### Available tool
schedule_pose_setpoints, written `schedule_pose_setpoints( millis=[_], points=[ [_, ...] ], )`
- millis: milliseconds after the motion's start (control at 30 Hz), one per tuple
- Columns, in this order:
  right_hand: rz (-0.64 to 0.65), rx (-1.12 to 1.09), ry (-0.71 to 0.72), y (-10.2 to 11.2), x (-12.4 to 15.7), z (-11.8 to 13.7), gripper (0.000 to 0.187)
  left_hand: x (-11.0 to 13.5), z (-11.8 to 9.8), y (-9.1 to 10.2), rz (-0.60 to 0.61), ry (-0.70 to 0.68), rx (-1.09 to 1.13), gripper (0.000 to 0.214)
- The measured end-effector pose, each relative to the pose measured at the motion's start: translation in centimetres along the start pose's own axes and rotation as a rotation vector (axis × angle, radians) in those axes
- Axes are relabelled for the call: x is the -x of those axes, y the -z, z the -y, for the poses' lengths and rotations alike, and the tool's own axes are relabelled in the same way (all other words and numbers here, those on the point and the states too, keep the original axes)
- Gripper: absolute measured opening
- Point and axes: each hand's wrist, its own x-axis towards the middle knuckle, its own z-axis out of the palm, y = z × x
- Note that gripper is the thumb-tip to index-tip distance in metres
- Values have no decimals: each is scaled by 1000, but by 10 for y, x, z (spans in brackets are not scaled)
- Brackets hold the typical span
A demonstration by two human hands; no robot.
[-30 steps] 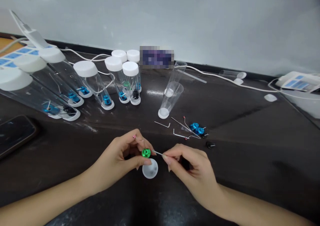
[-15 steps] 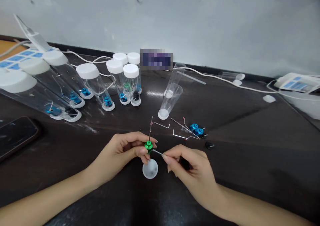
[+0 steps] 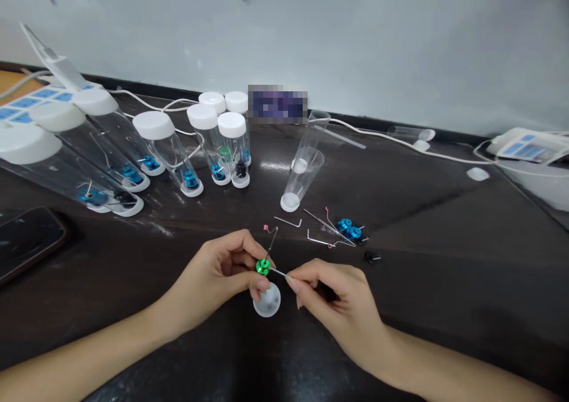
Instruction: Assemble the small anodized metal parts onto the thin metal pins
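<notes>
Between the thumb and fingers of my left hand is a small shiny green spool-shaped metal part. A thin bent wire with a pink tip rises out of its top. My right hand pinches a thin metal rod, apparently a hex key, whose far end meets the side of the green part. Right below my left fingertips sits a small frosted round cap with tiny dark bits in it. An L-shaped hex key lies just beyond my hands.
Blue metal parts, wires and a black piece lie to the right. Two open clear tubes stand behind. Several white-capped tubes fill the left, near a phone. Power strips and cables run along the wall.
The green part has tilted and turned in my left hand, so its wire's bent, pink-tipped end now shows to the left. My right hand and the rod have barely moved.
</notes>
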Motion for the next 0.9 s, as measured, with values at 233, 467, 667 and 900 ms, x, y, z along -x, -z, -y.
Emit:
schedule_pose_setpoints(
  millis=[233,467,667,900],
  points=[
    [8,5,10,1,0,0,17,2,1,0,14,-16,-17,18],
    [11,3,12,1,0,1,17,4,-1,-1,-37,-30,-160,14],
    [9,27,32,1,0,1,16,6,-1,0,-53,-132,-223,16],
    [44,74,82,1,1,2,15,9,-2,2,-62,-233,-332,8]
  ],
)
